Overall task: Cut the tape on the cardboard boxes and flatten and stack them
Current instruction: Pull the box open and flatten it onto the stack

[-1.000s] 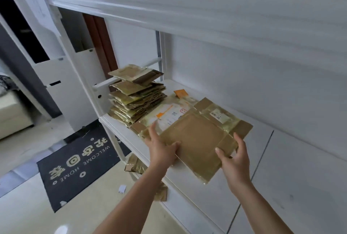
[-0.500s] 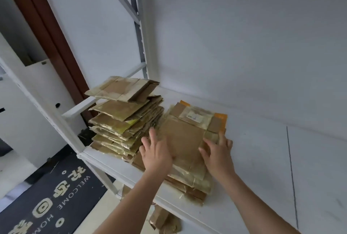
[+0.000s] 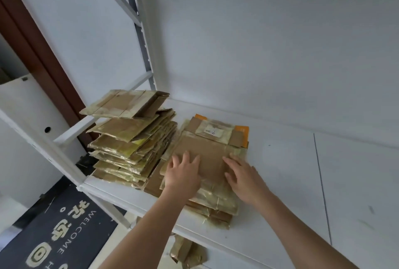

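Note:
A flattened brown cardboard box [image 3: 207, 149] with shiny tape and a white label lies on top of a low pile of flattened boxes [image 3: 216, 208] on the white shelf [image 3: 280, 182]. My left hand [image 3: 183, 173] presses flat on the near left part of that top box, fingers straight. My right hand [image 3: 244, 175] presses flat on its near right part. A taller, uneven stack of flattened boxes [image 3: 129, 139] stands just to the left, touching the low pile.
A grey metal shelf upright [image 3: 140, 31] rises behind the tall stack, with a shelf board overhead. Below the shelf lie cardboard scraps [image 3: 187, 253] on the floor and a black welcome mat [image 3: 56, 232]. A brown door frame [image 3: 38, 57] is at left.
Both hands carried the flattened box onto the low pile and laid it down; they now press flat on it. My view has moved closer under the upper shelf.

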### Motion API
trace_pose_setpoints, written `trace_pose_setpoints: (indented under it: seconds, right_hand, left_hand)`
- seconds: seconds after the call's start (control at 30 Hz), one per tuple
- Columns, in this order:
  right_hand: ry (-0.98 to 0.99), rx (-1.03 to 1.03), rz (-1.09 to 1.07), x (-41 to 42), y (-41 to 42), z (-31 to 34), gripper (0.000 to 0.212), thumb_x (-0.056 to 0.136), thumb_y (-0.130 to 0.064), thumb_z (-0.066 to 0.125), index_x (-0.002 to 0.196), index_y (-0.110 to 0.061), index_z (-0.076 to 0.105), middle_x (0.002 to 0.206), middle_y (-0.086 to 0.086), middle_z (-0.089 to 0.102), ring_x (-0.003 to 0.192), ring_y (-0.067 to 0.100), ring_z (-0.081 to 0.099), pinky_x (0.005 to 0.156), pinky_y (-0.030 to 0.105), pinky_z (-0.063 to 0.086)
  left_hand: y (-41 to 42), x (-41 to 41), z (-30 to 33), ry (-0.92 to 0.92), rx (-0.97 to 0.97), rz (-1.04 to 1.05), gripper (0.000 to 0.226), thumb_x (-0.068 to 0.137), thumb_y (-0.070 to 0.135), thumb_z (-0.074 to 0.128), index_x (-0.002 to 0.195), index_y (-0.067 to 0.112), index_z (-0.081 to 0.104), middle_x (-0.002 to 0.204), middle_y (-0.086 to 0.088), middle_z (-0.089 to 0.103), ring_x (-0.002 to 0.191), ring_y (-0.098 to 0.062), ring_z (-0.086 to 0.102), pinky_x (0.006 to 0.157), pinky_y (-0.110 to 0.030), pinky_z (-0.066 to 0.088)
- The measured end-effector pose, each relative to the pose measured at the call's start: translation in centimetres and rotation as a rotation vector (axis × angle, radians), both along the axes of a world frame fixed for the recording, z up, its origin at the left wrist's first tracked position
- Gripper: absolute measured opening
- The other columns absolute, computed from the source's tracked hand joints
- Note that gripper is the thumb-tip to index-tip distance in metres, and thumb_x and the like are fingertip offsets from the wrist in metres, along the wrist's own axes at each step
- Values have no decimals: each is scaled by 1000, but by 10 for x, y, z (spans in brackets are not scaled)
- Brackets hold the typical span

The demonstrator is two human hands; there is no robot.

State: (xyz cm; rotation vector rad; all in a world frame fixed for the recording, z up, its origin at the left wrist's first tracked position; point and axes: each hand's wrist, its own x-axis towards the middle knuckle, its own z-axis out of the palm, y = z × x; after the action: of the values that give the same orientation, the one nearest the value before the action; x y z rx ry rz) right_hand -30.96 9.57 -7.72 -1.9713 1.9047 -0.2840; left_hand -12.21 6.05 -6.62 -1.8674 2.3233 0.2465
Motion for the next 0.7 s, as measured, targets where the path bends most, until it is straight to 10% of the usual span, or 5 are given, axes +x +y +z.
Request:
trace_pose_setpoints:
  seconds: [0.23,0.43,0.7]
  right_hand:
    - [240,-286,-48,-54,51,45,48,101,-37,42,147,-24,37,148,1,41,140,19,34,119,41,22]
    - [339,-349,-148,-137,116,68,42,92,-39,60,127,-17,61,114,5,64,113,25,57,115,48,32]
    - [417,-232,-222,-285,209,64,41,95,-43,52,130,-21,57,122,2,60,120,23,51,118,44,25]
  left_hand:
    - [41,-58,61,22,-381,-183,40,101,46,33,131,23,47,120,-2,54,110,-22,53,88,-32,41]
    - [99,-145,78,61,-334,-306,48,100,53,30,134,24,47,126,-1,52,117,-22,51,97,-35,38]
    - [178,-299,63,63,-262,-398,47,100,52,31,125,21,56,125,-1,54,113,-21,54,97,-35,38]
